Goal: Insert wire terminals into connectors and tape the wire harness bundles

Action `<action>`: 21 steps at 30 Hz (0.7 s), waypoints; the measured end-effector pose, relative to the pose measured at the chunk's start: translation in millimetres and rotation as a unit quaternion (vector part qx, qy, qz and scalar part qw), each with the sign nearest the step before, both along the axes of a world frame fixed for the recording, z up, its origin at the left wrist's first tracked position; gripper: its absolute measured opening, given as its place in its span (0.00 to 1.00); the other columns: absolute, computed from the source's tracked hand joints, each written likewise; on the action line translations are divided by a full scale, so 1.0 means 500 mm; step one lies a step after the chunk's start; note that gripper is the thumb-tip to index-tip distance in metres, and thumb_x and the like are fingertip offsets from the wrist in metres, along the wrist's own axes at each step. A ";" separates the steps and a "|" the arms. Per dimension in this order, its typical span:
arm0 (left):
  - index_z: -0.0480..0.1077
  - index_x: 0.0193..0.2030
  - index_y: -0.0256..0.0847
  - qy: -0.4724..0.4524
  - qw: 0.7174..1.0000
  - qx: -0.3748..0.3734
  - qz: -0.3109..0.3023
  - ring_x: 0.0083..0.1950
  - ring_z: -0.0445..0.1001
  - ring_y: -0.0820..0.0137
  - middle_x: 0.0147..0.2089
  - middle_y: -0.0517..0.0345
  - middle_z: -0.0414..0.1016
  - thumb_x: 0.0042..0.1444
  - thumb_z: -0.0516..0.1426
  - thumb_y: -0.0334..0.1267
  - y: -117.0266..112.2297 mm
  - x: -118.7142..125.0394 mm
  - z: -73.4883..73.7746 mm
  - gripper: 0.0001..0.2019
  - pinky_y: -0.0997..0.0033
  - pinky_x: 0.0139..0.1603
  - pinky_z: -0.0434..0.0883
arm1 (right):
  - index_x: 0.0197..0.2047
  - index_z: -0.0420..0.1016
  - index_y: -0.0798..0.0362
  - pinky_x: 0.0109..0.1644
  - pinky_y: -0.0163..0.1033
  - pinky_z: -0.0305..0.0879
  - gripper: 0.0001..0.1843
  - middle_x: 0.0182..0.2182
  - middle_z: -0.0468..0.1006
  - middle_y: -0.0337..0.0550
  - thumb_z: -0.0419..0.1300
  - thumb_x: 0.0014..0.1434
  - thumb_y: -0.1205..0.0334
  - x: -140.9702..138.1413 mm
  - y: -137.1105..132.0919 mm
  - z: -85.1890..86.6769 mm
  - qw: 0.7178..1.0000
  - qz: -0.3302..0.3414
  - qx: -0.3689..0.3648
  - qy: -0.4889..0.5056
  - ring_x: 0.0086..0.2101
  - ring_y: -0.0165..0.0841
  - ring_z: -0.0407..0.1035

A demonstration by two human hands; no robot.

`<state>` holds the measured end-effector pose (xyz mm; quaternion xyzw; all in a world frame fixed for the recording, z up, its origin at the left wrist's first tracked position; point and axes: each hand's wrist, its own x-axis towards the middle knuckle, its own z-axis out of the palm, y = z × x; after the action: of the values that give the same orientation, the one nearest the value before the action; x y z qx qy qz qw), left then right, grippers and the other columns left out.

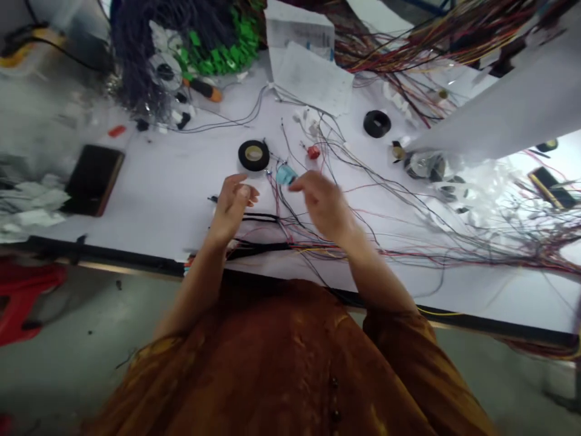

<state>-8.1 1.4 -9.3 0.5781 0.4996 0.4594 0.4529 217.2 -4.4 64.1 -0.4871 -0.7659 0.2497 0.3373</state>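
currently, head view only. person stands at white table (172, 181), both forearms out over a wire harness (272, 245) that lies along the near edge, part wrapped in black.

left hand (233, 203): fingers half curled, thumb up by forefinger, above the black-wrapped leads. cannot tell if a thin wire is nipped in it.

right hand (320, 203): motion-blurred, fingertips drawn together right at the teal connector (285, 175). looks like a pinch, but blur prevents confirming.

teal connector sits between the two hands, just near side of black tape roll (253, 155). red connector (313, 152) near, to the right. second tape roll (376, 123) well apart.

risks, as judged:
- loose wires (408, 200) cross each other all round the connector; a wrist or sleeve could snag one and drag the connector or its neighbours off position.
- thin leads at the connector could be pulled out if the harness shifts while gripped.
- harness sits close to table edge; a tug could send it over.

containers:
- clear plastic bag (481, 181), right side, crumpled; small dark bits by it, contents not readable.
- white box (299, 27), far side, behind a paper sheet (313, 79); inside hidden.
- green connectors (218, 54) heaped loose, no bin visible.
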 end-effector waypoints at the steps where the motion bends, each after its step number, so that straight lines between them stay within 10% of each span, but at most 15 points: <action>1: 0.65 0.54 0.43 -0.029 0.999 -0.005 -0.030 0.32 0.72 0.71 0.33 0.57 0.74 0.63 0.52 0.57 0.000 0.005 0.005 0.22 0.71 0.33 0.70 | 0.41 0.74 0.50 0.47 0.38 0.68 0.18 0.41 0.77 0.41 0.46 0.62 0.74 -0.032 -0.012 -0.025 0.999 0.029 -0.023 -0.014 0.41 0.32 0.72; 5: 0.68 0.40 0.42 -0.019 0.996 -0.043 -0.072 0.23 0.62 0.75 0.22 0.65 0.62 0.64 0.52 0.56 -0.003 0.019 0.012 0.18 0.73 0.25 0.61 | 0.37 0.73 0.52 0.45 0.37 0.67 0.15 0.39 0.76 0.43 0.47 0.61 0.74 -0.083 -0.040 -0.095 0.995 0.067 -0.079 0.007 0.39 0.31 0.71; 11: 0.67 0.39 0.42 0.043 0.992 -0.043 -0.114 0.28 0.66 0.73 0.27 0.64 0.66 0.63 0.54 0.51 0.007 0.035 0.016 0.14 0.72 0.32 0.66 | 0.31 0.67 0.51 0.45 0.38 0.66 0.12 0.37 0.74 0.42 0.46 0.61 0.72 -0.099 -0.038 -0.092 0.993 0.065 -0.086 0.049 0.38 0.32 0.69; 17: 0.65 0.35 0.44 0.015 0.998 -0.054 0.036 0.24 0.60 0.73 0.22 0.64 0.57 0.65 0.49 0.55 0.003 0.035 -0.007 0.18 0.71 0.27 0.60 | 0.37 0.68 0.50 0.37 0.36 0.66 0.11 0.32 0.75 0.38 0.47 0.58 0.70 -0.081 -0.008 -0.112 0.971 -0.038 -0.208 0.112 0.29 0.29 0.69; 21: 0.63 0.32 0.44 -0.039 0.988 -0.104 0.106 0.18 0.53 0.75 0.18 0.66 0.50 0.62 0.48 0.62 0.002 0.024 -0.035 0.23 0.72 0.20 0.52 | 0.30 0.71 0.52 0.34 0.37 0.60 0.10 0.25 0.73 0.38 0.53 0.61 0.61 -0.052 0.014 -0.129 0.970 -0.047 -0.237 -0.026 0.27 0.30 0.67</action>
<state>4.0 2.5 -26.7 0.4534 0.5851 0.4721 0.4789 191.0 2.5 -0.5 -0.5952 -0.6692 0.3955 0.2038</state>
